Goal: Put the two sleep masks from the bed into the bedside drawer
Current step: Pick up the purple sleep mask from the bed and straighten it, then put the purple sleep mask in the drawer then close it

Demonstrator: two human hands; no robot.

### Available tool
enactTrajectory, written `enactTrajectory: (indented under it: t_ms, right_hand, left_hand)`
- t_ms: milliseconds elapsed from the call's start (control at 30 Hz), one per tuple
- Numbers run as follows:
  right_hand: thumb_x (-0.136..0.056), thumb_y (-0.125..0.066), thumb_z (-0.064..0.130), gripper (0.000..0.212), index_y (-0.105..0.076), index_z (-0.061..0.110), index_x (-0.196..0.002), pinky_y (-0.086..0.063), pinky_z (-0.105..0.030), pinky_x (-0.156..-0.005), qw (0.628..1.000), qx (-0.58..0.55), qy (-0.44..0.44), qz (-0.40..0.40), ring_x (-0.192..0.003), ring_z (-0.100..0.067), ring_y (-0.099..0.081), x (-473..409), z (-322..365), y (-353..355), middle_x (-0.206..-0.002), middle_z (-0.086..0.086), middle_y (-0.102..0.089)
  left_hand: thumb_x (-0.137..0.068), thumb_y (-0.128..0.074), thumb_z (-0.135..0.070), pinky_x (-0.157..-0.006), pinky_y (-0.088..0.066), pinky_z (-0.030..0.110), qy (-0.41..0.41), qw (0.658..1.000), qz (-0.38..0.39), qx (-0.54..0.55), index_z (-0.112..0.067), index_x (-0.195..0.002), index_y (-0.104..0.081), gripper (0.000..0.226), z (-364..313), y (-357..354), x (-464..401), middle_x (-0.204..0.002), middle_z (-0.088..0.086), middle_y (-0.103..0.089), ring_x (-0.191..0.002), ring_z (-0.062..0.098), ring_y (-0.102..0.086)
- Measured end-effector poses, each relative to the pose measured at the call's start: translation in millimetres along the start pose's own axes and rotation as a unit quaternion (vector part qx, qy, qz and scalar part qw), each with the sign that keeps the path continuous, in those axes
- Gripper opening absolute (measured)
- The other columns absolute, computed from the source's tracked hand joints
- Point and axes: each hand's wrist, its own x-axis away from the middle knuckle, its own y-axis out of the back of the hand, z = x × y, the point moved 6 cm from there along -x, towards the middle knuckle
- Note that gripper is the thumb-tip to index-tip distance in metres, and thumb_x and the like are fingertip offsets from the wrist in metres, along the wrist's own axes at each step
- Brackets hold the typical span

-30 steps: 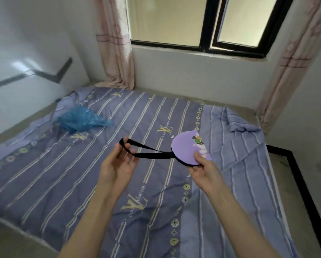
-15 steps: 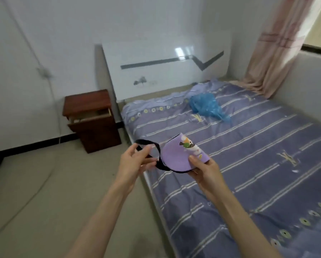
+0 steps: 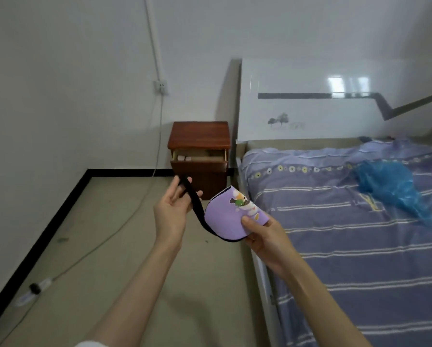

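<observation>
I hold a purple sleep mask (image 3: 222, 219) with a cartoon print, folded, in the air over the floor beside the bed (image 3: 347, 234). My right hand (image 3: 262, 234) pinches the mask's lower right corner. My left hand (image 3: 172, 206) holds its black strap (image 3: 193, 196) between the fingers. Ahead stands a dark red bedside cabinet (image 3: 198, 136); its top drawer (image 3: 199, 156) is pulled open and something pale lies inside. I see no other sleep mask on the bed.
A crumpled blue plastic bag (image 3: 387, 186) lies on the striped purple bedcover. A white headboard (image 3: 335, 103) stands against the wall. A cable (image 3: 124, 219) runs from a wall socket (image 3: 160, 86) across the floor to a small device (image 3: 34, 289) at the lower left.
My view has swung left from the window and bed to the bedside cabinet. The mask has stayed in both hands, now folded with the strap drawn shorter, and the cabinet is closer.
</observation>
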Motion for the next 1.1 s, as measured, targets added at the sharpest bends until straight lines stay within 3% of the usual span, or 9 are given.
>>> enactTrajectory:
  t_ms: [100, 267, 433, 567, 667, 833, 933, 1033, 1100]
  right_hand:
    - [-0.079, -0.06, 0.011, 0.033, -0.061, 0.012, -0.112, -0.055, -0.021, -0.069, 0.999, -0.039, -0.008, -0.009, -0.093, -0.013, -0.068, -50.7, 1.0, -14.1, -0.1, 0.001, -0.074]
    - [-0.086, -0.055, 0.007, 0.029, -0.06, 0.009, -0.115, -0.055, -0.02, -0.065, 0.995, 0.064, -0.013, -0.075, -0.087, -0.013, -0.069, -124.3, 8.6, 3.1, -0.1, -0.004, -0.072]
    - [-0.086, -0.056, 0.007, 0.028, -0.06, 0.009, -0.113, -0.053, -0.033, -0.081, 0.979, 0.2, -0.033, -0.004, -0.095, -0.022, -0.064, -205.9, 22.5, 12.3, -0.107, -0.016, -0.068]
    - [-0.087, -0.056, 0.011, 0.015, -0.066, 0.01, -0.098, -0.052, -0.038, -0.079, 0.933, 0.355, -0.012, 0.063, -0.087, -0.029, -0.063, -283.5, 39.4, 22.8, -0.095, -0.018, -0.068]
    - [-0.085, -0.059, 0.014, 0.012, -0.067, 0.015, -0.092, -0.051, -0.037, -0.077, 0.931, 0.36, -0.007, 0.065, -0.086, -0.027, -0.064, -342.4, 57.6, 38.9, -0.093, -0.015, -0.069]
    - [-0.082, -0.063, 0.01, 0.011, -0.068, 0.012, -0.092, -0.053, -0.024, -0.064, 0.971, 0.229, -0.063, 0.002, -0.075, -0.015, -0.065, -429.0, 74.0, 72.9, -0.082, -0.003, -0.071]
    - [-0.084, -0.061, 0.023, 0.015, -0.067, 0.01, -0.089, -0.052, -0.022, -0.059, 0.977, 0.191, -0.09, 0.008, -0.071, -0.015, -0.062, -471.0, 67.3, 78.2, -0.078, -0.004, -0.068]
    - [-0.081, -0.061, 0.036, 0.029, -0.064, 0.011, -0.097, -0.053, -0.03, -0.07, 0.974, 0.191, -0.124, 0.004, -0.08, -0.018, -0.064, -511.6, 50.7, 82.1, -0.09, -0.007, -0.068]
    - [-0.082, -0.061, 0.035, 0.028, -0.063, 0.013, -0.1, -0.054, -0.037, -0.083, 0.967, 0.196, -0.161, 0.009, -0.092, -0.022, -0.065, -538.4, 31.7, 83.3, -0.102, -0.009, -0.068]
  left_hand:
    - [-0.084, -0.059, -0.005, -0.073, -0.059, 0.026, 0.018, 1.0, 0.007, -0.017, -0.014, -0.125, -0.053, 0.042, -2.7, 9.1, -45.0, -0.106, -0.004, -0.068, -0.081, 0.013, -0.071]
    - [-0.074, -0.071, -0.025, -0.082, -0.054, 0.022, 0.089, 0.953, 0.202, -0.206, -0.03, -0.104, -0.066, 0.031, 18.0, -5.9, -105.3, -0.106, -0.005, -0.071, -0.097, 0.008, -0.066]
    - [-0.075, -0.071, -0.013, -0.063, -0.053, 0.015, 0.094, 0.916, 0.279, -0.271, -0.033, -0.081, -0.07, 0.02, 36.8, -44.9, -188.5, -0.081, -0.014, -0.073, -0.079, 0.001, -0.068]
    - [-0.076, -0.07, -0.022, -0.061, -0.049, 0.011, 0.083, 0.893, 0.293, -0.331, -0.032, -0.072, -0.069, 0.011, 52.1, -80.5, -258.5, -0.066, -0.014, -0.071, -0.065, 0.001, -0.064]
    - [-0.077, -0.069, -0.02, -0.059, -0.047, 0.01, 0.09, 0.898, 0.273, -0.333, -0.03, -0.075, -0.068, 0.01, 64.5, -106.9, -310.2, -0.066, -0.012, -0.068, -0.062, -0.003, -0.06]
    - [-0.079, -0.068, -0.021, -0.057, -0.05, 0.013, 0.122, 0.919, 0.207, -0.312, -0.022, -0.08, -0.068, 0.002, 87.1, -121.6, -382.0, -0.073, -0.003, -0.068, -0.063, -0.002, -0.062]
    - [-0.082, -0.065, -0.019, -0.06, -0.053, 0.018, 0.147, 0.931, 0.16, -0.293, -0.017, -0.081, -0.068, 0.004, 106.1, -115.8, -420.5, -0.074, 0.0, -0.067, -0.068, 0.006, -0.062]
    - [-0.085, -0.06, -0.014, -0.058, -0.055, 0.018, 0.204, 0.954, 0.074, -0.209, -0.007, -0.09, -0.065, 0.01, 133.6, -104.6, -456.9, -0.078, 0.004, -0.064, -0.07, 0.013, -0.06]
    - [-0.087, -0.058, -0.014, -0.063, -0.054, 0.021, 0.244, 0.955, 0.044, -0.161, -0.004, -0.097, -0.063, 0.016, 156.1, -96.8, -479.2, -0.083, 0.005, -0.063, -0.074, 0.015, -0.059]
